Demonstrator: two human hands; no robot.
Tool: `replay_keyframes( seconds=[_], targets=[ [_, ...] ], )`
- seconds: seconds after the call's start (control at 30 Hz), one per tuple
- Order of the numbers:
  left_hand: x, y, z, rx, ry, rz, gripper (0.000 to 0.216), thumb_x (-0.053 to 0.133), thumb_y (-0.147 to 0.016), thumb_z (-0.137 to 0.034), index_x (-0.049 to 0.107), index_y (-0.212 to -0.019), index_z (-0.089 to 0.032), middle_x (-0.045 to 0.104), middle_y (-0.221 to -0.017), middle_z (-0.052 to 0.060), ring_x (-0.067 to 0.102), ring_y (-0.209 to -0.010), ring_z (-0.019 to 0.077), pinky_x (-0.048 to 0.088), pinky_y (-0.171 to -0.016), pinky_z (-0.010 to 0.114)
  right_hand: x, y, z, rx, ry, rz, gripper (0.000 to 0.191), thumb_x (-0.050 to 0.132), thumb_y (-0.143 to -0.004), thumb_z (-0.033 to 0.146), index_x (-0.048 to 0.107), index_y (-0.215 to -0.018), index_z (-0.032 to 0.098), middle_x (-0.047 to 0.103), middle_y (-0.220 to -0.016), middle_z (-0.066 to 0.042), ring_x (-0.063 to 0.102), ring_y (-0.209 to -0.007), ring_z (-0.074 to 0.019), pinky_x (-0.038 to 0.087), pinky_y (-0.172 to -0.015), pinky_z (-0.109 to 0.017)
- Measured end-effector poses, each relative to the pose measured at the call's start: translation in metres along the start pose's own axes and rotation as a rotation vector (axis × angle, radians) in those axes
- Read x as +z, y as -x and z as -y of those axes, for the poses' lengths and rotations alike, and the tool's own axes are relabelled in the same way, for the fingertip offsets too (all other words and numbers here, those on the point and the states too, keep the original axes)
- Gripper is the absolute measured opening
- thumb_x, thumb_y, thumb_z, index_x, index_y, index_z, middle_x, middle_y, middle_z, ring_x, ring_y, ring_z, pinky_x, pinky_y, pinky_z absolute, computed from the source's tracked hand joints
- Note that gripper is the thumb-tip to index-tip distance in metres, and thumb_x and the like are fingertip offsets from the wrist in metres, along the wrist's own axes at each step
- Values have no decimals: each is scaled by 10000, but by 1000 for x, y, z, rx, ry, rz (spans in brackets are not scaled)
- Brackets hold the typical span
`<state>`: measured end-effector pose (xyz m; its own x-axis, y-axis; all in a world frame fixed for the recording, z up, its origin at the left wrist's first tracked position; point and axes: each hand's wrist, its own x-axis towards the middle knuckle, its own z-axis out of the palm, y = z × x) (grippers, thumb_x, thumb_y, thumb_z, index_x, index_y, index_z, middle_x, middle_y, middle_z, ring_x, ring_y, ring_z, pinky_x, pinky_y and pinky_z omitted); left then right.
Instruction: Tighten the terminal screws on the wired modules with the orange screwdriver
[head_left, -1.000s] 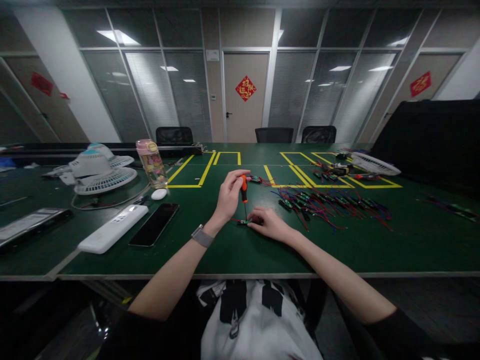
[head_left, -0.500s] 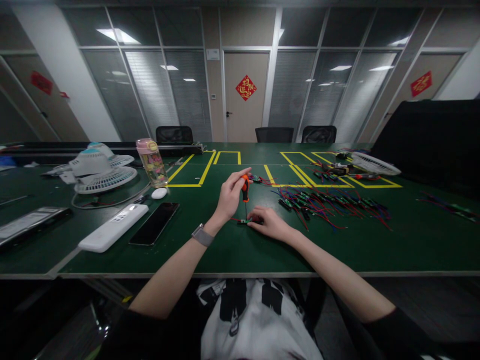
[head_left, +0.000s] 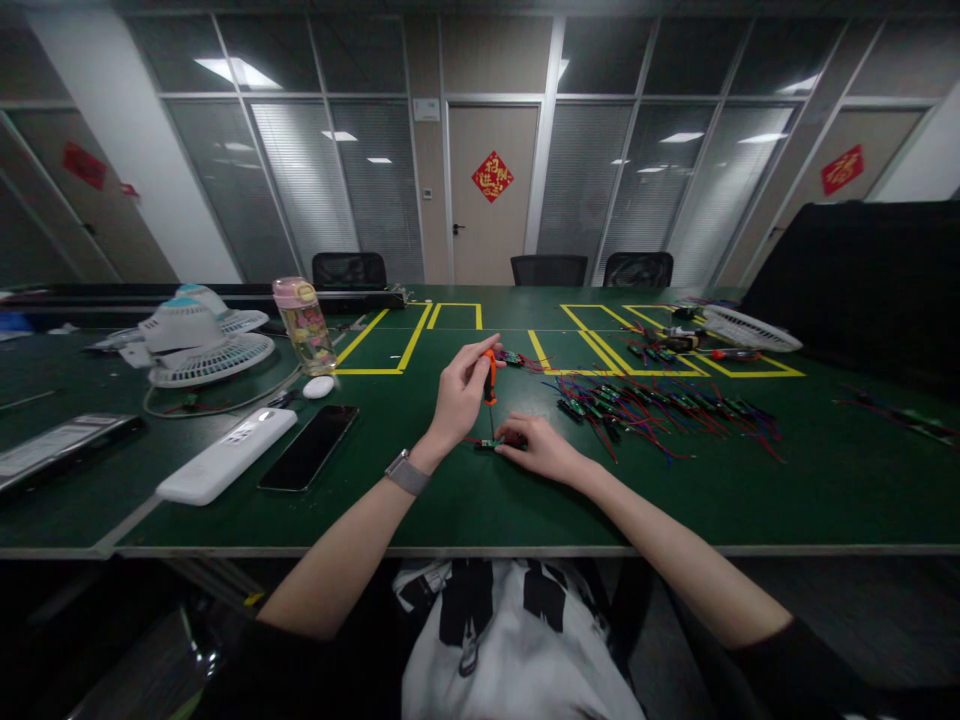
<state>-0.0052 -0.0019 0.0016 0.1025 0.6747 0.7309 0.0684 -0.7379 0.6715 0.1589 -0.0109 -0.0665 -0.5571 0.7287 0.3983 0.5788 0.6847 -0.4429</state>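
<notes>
My left hand (head_left: 460, 393) is closed around the orange and black handle of a screwdriver (head_left: 490, 380), held upright. Its shaft points down onto a small green circuit board (head_left: 484, 444) lying on the table, with a red wire running off to the left. My right hand (head_left: 541, 448) rests on the table and pinches the board's right end between thumb and fingers. The fingertips partly cover that end. Just beyond my left fingers lies another small board with red wires (head_left: 513, 358).
A heap of wired circuit boards (head_left: 645, 405) lies to the right on the green table (head_left: 465, 510). At left are a black phone (head_left: 309, 448), a white power bank (head_left: 229, 456), a bottle (head_left: 304, 325) and white fans (head_left: 210, 355). A black monitor-like panel (head_left: 862, 290) stands far right.
Almost nothing differs. My left hand and the screwdriver handle have shifted very slightly; the board and my right hand stay in place.
</notes>
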Motion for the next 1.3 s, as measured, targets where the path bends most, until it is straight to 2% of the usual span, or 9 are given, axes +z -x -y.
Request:
replay_keyframes(
  seconds=[0.2,0.3,0.4,0.63,0.77,0.87,1.0,1.1,1.3],
  targets=[
    [-1,0,0,63,-184,-99,220,618,-827,-292,695,-1022,-224,565,-992,49,564,-907,140,467,-792,252,0,0,0,1,-4,-1,91,627,-807,189,657,-887,158,565,-777,-17,541,-667,-123,413,-627,-234],
    [-3,-1,-1,43,-100,-57,256,514,-887,-250,666,-1093,-238,564,-1126,61,560,-1032,156,464,-866,277,-1,0,1,-3,8,-1,96,628,-809,197,659,-892,159,565,-774,-18,542,-671,-125,410,-625,-235],
    [-1,-1,1,-22,43,11,326,427,-920,-213,597,-1197,-239,601,-1158,62,613,-966,144,479,-871,304,-1,0,1,-2,7,-2,96,625,-812,200,658,-892,158,566,-777,-19,543,-672,-124,408,-623,-233],
    [-1,0,1,28,-139,-62,237,625,-817,-281,682,-1040,-221,588,-948,41,568,-877,138,468,-792,250,-1,0,0,-5,-4,-3,91,621,-810,193,654,-888,157,567,-782,-19,540,-668,-123,412,-622,-232],
    [-2,-2,-1,-5,-36,-12,281,475,-897,-229,658,-1110,-226,588,-1107,53,572,-995,141,452,-872,265,-1,0,0,-9,-6,0,93,618,-814,195,653,-891,156,567,-786,-20,543,-671,-123,415,-629,-234],
    [-1,-2,-2,-67,78,28,323,444,-908,-214,606,-1187,-200,637,-1062,57,618,-873,129,479,-816,276,-1,0,0,-5,-5,-1,94,619,-815,197,652,-893,156,571,-794,-23,545,-675,-123,418,-636,-235],
    [1,-1,-3,-36,-47,-33,250,601,-832,-254,671,-1063,-186,622,-910,40,590,-805,123,475,-732,237,0,0,-1,-11,3,3,96,622,-813,191,651,-895,153,572,-796,-24,549,-686,-125,415,-640,-232],
    [-1,-2,-3,8,-116,-93,204,612,-824,-270,703,-994,-205,591,-972,50,572,-892,133,465,-763,229,0,0,0,-11,5,4,98,622,-812,188,651,-897,151,567,-783,-20,546,-681,-123,411,-634,-229],
    [-2,-3,1,-133,138,58,348,412,-914,-230,597,-1206,-189,665,-1000,65,634,-849,151,494,-772,292,-1,0,1,-4,-4,-4,88,625,-809,186,653,-887,155,559,-773,-15,540,-668,-120,409,-631,-229]
  ],
)
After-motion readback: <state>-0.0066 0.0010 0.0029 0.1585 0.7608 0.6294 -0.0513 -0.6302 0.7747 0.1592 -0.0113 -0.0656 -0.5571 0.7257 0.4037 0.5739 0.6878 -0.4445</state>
